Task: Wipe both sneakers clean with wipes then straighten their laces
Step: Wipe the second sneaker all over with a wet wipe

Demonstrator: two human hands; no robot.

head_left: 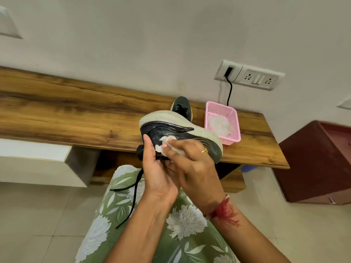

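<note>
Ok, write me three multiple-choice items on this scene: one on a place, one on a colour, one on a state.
1. Where does the second sneaker stand?
A. on the floor
B. on the wooden shelf
C. in a drawer

2. What colour is the basket?
A. blue
B. green
C. pink

3. What is the right hand doing?
A. pressing a wipe against the held sneaker
B. hanging idle
C. tying a lace

Answers:
1. B, it sits on the wood behind the held sneaker.
2. C, its mesh walls are pink.
3. A, the white wipe is under its fingers, on the shoe's black side.
</note>
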